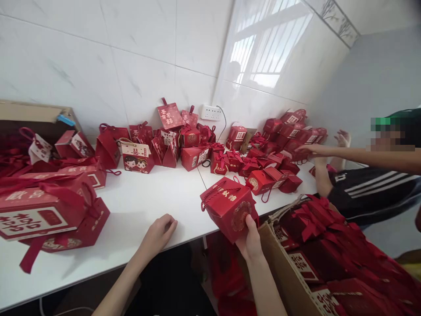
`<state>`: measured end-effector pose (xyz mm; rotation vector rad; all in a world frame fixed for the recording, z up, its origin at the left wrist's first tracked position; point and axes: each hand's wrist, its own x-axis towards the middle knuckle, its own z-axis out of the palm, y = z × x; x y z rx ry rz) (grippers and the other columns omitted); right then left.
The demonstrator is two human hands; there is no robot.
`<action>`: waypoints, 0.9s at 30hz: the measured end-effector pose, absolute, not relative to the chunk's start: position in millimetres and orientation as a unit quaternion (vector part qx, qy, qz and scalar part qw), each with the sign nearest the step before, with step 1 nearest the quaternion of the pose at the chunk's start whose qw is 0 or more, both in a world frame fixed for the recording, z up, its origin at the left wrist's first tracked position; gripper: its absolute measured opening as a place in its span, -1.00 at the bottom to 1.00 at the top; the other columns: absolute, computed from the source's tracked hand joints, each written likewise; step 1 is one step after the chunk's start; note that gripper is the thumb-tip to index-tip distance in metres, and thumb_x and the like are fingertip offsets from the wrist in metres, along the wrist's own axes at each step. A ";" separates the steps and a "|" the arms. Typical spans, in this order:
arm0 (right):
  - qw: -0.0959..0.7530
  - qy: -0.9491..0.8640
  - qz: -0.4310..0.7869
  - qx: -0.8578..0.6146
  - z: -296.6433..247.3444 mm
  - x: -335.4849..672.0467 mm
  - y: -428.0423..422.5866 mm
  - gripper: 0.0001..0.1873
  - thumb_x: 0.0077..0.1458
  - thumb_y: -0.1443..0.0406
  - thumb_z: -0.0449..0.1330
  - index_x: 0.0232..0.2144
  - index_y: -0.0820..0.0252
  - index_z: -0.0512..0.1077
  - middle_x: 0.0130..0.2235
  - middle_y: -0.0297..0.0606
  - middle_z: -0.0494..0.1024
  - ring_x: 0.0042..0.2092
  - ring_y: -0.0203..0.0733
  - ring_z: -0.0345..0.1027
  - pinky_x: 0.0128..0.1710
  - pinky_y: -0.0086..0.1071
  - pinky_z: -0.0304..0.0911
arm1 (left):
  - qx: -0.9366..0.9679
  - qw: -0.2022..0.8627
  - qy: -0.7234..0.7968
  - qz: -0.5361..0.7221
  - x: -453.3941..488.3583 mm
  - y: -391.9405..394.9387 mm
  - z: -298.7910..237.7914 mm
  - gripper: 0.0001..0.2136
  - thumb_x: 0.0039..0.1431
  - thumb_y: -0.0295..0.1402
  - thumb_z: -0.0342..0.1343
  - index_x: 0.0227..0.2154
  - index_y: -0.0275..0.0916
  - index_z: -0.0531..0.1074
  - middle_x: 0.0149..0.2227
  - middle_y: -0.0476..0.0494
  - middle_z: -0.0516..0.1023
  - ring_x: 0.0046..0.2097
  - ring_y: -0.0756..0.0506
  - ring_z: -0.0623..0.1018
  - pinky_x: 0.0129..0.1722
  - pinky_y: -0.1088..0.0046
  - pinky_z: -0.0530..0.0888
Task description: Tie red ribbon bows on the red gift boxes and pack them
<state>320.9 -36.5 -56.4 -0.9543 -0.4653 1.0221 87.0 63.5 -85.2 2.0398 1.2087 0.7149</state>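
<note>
My right hand (251, 239) is wrapped round a red gift box (226, 202) with gold lettering, a gold round emblem and a dark red cord handle. It holds the box tilted over the table's front edge, thumb on the emblem side and the other fingers hidden underneath. My left hand (162, 231) rests on the white table (138, 228), its fingers curled in and nothing visible in them. Two larger red gift boxes with ribbons, the upper one (49, 206) lying on the lower, are at the left. A gift box with two cartoon figures (137, 157) stands farther back.
An open carton (279, 263) full of red ribboned boxes stands at the right, below the table edge. Many red boxes (263, 164) lie along the wall, near a power strip (211, 113). Another carton (36, 109) is far left. A co-worker's arms (348, 153) reach in from the right.
</note>
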 end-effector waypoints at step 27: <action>0.789 -0.224 0.287 -0.496 -36.7 321.3 -25.3 -0.40 -0.06 0.13 0.27 0.07 -0.04 0.28 -0.03 -0.28 0.49 -0.07 -0.11 0.41 -0.14 -0.17 0.40 | 0.800 0.319 0.446 0.243 84.4 61.8 -83.5 -0.71 0.21 -0.20 -0.18 -0.52 -0.19 0.30 -0.44 -0.05 0.45 -0.37 -0.07 0.42 -0.33 0.40 0.37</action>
